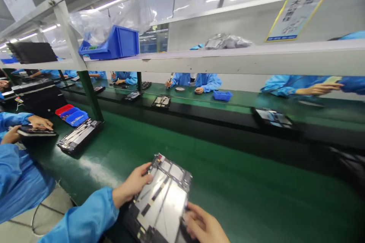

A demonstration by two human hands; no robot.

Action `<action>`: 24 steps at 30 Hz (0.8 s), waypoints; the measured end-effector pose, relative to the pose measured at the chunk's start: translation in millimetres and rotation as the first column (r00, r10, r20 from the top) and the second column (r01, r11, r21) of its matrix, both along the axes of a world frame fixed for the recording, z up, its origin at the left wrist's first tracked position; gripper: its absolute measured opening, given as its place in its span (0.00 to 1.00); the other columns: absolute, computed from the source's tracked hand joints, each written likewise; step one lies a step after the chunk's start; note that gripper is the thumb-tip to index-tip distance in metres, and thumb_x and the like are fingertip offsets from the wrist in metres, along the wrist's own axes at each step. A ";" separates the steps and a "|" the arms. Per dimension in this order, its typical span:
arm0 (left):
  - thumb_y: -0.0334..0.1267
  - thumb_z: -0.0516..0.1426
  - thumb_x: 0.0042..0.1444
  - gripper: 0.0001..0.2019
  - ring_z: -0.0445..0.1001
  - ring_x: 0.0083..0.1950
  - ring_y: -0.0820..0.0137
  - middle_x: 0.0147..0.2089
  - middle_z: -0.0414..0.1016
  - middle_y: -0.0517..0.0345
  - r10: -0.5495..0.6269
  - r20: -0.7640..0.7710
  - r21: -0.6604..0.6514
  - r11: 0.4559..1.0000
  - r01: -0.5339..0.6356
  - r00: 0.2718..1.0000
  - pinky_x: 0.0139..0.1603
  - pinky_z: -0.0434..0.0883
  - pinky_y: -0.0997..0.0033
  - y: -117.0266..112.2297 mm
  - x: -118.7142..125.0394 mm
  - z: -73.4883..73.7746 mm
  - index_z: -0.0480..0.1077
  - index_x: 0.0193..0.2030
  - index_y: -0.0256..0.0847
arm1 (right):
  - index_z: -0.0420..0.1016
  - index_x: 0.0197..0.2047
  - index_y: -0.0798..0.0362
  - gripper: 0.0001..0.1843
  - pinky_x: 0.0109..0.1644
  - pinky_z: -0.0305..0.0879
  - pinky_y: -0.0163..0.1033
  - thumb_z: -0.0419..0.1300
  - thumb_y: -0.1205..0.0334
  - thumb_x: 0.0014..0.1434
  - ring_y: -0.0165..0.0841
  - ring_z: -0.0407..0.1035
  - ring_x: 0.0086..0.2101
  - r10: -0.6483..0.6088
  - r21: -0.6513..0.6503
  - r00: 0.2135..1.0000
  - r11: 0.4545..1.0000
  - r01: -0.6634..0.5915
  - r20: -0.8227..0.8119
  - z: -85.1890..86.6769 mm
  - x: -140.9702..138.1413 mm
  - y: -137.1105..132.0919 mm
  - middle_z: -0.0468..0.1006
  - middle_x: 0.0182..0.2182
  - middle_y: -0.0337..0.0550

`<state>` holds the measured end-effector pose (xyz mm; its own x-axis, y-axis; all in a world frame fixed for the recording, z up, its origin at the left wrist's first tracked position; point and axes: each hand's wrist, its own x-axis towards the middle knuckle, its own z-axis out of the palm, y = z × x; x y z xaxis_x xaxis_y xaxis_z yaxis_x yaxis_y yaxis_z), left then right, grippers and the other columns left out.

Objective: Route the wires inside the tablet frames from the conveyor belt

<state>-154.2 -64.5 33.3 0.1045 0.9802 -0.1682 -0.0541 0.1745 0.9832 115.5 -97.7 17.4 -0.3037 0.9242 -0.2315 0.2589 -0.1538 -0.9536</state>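
Observation:
An opened tablet (164, 201), its silvery inside facing up with dark cables and black tape strips, is tilted over the near edge of the green bench. My left hand (134, 183) grips its upper left edge, thumb on top and fingers underneath. On the lower right edge, my right hand (203, 222) has its fingers bent against the side; part of that hand is cut off by the frame's bottom. The tablet's lower end also runs out of view. Black material shows beneath its left side.
Left on the green bench (119, 136) lie a stack of opened tablets (80, 136) and blue and red bins (72, 115). A co-worker's hands (40, 123) hold another tablet. Ahead, a dark conveyor belt (194, 115) carries several tablets beneath a white shelf (228, 59).

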 end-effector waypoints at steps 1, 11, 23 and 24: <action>0.39 0.64 0.49 0.33 0.74 0.50 0.62 0.55 0.75 0.46 0.058 -0.006 -0.039 0.998 -0.058 0.998 0.52 0.69 0.66 6.6 -20.8 0.1 0.65 0.63 0.35 | 0.76 0.47 0.58 0.27 0.32 0.70 0.38 0.60 0.46 0.51 0.36 0.73 0.27 0.004 0.053 1.000 0.999 -0.004 0.013 2.6 -5.8 5.7 0.79 0.30 0.47; 0.34 0.67 0.50 0.29 0.79 0.39 0.63 0.42 0.81 0.45 0.310 -0.209 -0.125 0.932 -0.340 0.928 0.40 0.74 0.67 54.8 -189.8 50.5 0.69 0.58 0.31 | 0.79 0.42 0.52 0.17 0.38 0.72 0.41 0.57 0.50 0.57 0.37 0.72 0.30 -0.106 0.446 0.964 0.895 -0.014 0.243 -14.3 2.3 24.7 0.79 0.31 0.47; 0.34 0.63 0.55 0.28 0.78 0.35 0.66 0.43 0.80 0.46 0.178 -0.048 -0.124 0.975 -0.183 0.983 0.37 0.75 0.68 83.2 -149.3 12.0 0.65 0.62 0.32 | 0.78 0.42 0.52 0.14 0.38 0.69 0.39 0.54 0.56 0.60 0.36 0.71 0.31 -0.087 0.455 0.935 0.887 -0.084 0.343 -12.8 1.4 19.7 0.77 0.31 0.45; 0.34 0.63 0.55 0.27 0.78 0.35 0.66 0.43 0.81 0.46 0.173 -0.038 -0.124 0.976 -0.177 0.984 0.37 0.75 0.69 86.9 -141.7 12.7 0.65 0.61 0.31 | 0.78 0.42 0.52 0.14 0.38 0.68 0.39 0.54 0.56 0.60 0.36 0.71 0.31 -0.089 0.453 0.933 0.888 -0.085 0.349 -12.7 0.9 19.5 0.77 0.31 0.44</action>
